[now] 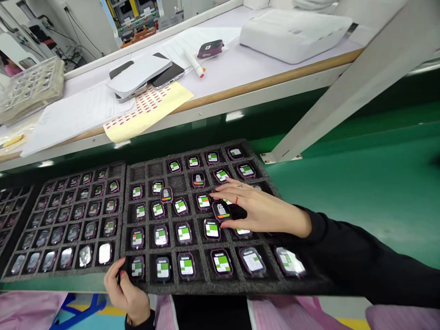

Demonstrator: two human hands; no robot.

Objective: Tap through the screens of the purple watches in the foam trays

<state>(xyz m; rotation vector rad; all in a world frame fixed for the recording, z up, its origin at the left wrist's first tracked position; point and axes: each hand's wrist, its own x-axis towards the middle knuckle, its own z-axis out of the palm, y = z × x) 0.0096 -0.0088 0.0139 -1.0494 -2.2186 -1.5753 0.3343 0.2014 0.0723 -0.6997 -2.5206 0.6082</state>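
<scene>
A black foam tray (224, 286) with a grid of pockets lies in front of me, most pockets holding a smartwatch body with a lit green-and-white screen. My right hand (255, 207) reaches over its middle, thumb and fingers closed on the edges of a smartwatch (220, 210) whose dark screen shows white text and an orange patch. At the near left corner my left hand (125, 293) grips the tray's edge, fingertips beside a corner pocket. Another dark-screened watch (166, 195) rests tilted across pocket dividers. Part of the right-hand pockets is hidden under my right hand and sleeve.
More foam trays of watches (65, 274) stand to the left. On the raised white shelf lie phones (166, 73), a yellow sticker sheet (149, 112), papers (77, 112), a marker (194, 64), another watch (210, 49) and a white box (291, 35). A slanted metal post (329, 98) stands at right.
</scene>
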